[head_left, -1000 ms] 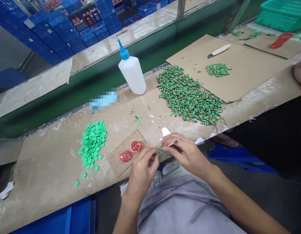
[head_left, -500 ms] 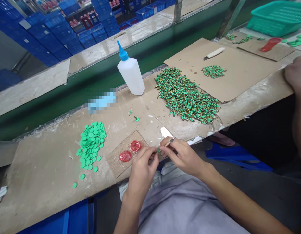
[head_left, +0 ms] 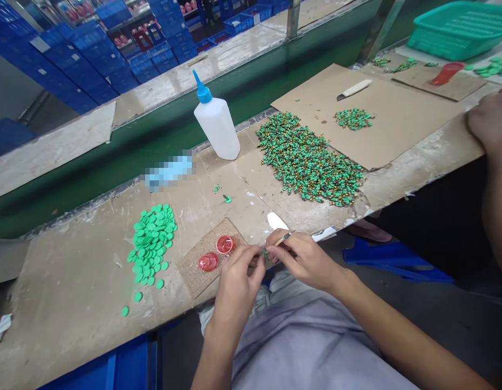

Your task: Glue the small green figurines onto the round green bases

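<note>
My left hand [head_left: 238, 281] pinches a tiny green part [head_left: 264, 253] at the bench's near edge. My right hand [head_left: 305, 259] is closed round a thin stick tool [head_left: 284, 237] whose tip meets that part. Just left of my hands, two small red caps [head_left: 216, 252] sit on a rough cardboard pad [head_left: 202, 276]. Further left lies a heap of flat green discs [head_left: 152, 241]. A large pile of small green and gold pieces [head_left: 307, 160] spreads across the bench behind my right hand.
A white squeeze bottle with a blue nozzle [head_left: 215, 122] stands at the back of the bench. A cardboard sheet [head_left: 397, 116] carries a knife [head_left: 353, 89] and a small green heap [head_left: 353, 118]. Another person's arm [head_left: 494, 157] rests at the right. A green basket [head_left: 462, 27] is far right.
My hands have drawn slightly closer together and the stick tool has tilted up; the view has shifted a little. The other person's arm shows more at the right.
</note>
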